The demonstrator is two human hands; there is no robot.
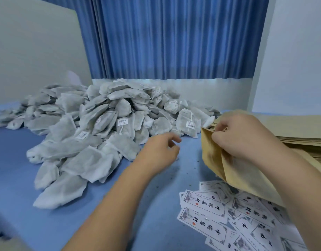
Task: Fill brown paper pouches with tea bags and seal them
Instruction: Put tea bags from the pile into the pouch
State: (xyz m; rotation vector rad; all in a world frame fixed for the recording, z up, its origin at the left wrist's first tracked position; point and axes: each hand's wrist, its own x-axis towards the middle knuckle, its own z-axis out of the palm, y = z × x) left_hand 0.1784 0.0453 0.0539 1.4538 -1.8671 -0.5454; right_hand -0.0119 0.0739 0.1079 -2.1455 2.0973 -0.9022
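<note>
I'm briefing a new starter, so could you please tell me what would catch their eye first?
A big heap of grey tea bags covers the left of the blue table. At right, the right hand pinches the top of a brown paper pouch near scattered printed labels.

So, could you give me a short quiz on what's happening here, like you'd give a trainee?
1. True or false: the left hand holds a tea bag.
2. What do the fingers of the right hand pinch? A) a tea bag B) a brown pouch C) scissors
3. Fill in: the printed labels lie ____ the person than the tea bag pile does.
Key: 1 false, it is empty; 2 B; 3 nearer.
</note>
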